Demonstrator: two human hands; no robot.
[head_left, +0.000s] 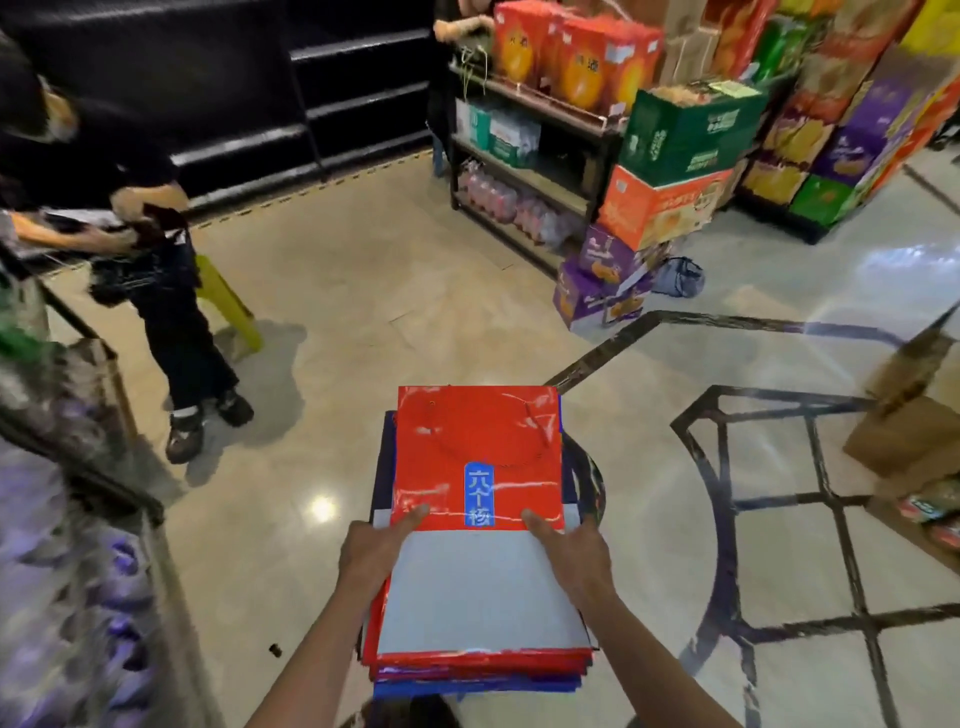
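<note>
You hold a stack of flat red bags (475, 441) low over the shop's tiled floor (363, 270). Your left hand (376, 553) and right hand (574, 553) each grip a side edge, thumbs on top (blue label (480, 493) up). Stacked cartons (675, 135) stand well beyond.

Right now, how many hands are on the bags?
2. The left hand holds the bags at their left edge, thumb on top. The right hand holds the right edge, thumb on top too. No other hand shows there.
</note>
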